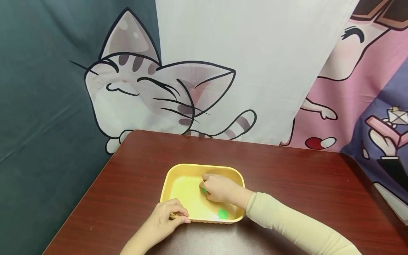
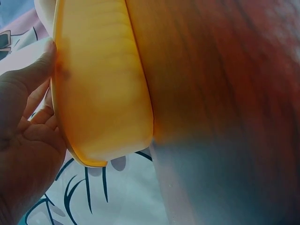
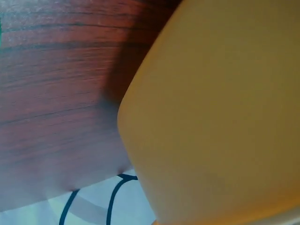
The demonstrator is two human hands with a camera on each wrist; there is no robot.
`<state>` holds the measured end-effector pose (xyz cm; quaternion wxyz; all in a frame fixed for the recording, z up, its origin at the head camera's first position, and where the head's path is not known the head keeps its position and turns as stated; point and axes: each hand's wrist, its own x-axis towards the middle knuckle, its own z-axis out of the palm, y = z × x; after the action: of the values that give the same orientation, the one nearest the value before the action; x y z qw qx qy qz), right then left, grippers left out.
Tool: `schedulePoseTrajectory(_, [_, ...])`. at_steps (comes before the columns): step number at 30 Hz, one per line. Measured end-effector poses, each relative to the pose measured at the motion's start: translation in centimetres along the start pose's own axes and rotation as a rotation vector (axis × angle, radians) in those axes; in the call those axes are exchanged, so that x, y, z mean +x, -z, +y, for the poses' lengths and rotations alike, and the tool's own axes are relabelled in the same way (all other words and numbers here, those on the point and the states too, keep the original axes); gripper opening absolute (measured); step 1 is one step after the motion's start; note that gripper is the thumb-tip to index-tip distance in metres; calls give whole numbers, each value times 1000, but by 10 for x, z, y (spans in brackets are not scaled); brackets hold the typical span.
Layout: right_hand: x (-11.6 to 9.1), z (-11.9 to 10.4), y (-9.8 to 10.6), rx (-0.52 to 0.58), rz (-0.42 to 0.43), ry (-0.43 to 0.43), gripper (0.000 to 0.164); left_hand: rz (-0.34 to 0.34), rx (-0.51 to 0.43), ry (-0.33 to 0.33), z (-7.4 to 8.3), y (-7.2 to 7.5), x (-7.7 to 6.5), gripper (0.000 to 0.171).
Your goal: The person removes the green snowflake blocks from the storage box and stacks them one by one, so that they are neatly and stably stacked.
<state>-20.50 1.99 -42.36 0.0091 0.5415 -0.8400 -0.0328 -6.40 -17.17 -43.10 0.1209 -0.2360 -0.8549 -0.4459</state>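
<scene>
Altogether, two hands are at work over one bench point(image 1: 302, 184), and between them stands one yellow tray point(image 1: 183, 191). The tray holds two green pieces that can be seen. One green piece point(image 1: 204, 190) lies under the fingertips of the right hand point(image 1: 220, 187), which reaches down inside the tray with its fingers curled in a pinch about it; the fingers cover most of this piece, so its shape cannot be told. The second green piece point(image 1: 222, 214), roundish, lies on the tray floor on the wearer's side of the right hand, apart from it and near the tray wall. The left hand point(image 1: 167, 218) pinches the tray's rim at the near left corner, thumb outside. One pale sleeve point(image 1: 287, 221) covers the right forearm. Beyond both hands, past the bench's far edge, hangs printed cloth point(image 1: 255, 53).
</scene>
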Motion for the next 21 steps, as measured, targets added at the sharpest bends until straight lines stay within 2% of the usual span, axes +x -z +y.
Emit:
schedulePoseTrajectory(5, [-2, 3, 2, -8, -20, 18, 8, 3, -1, 3, 0, 0, 0, 7])
schedulePoseTrajectory(10, [-6, 10, 3, 50, -10, 58, 8, -1, -1, 8, 0, -1, 0, 6])
schedulePoseTrajectory(16, [-13, 18, 8, 157, 63, 113, 8, 2, -1, -2, -1, -1, -1, 6])
schedulePoseTrajectory(21, [-24, 22, 16, 199, 152, 130, 23, 4, -4, -7, -1, -1, -1, 8])
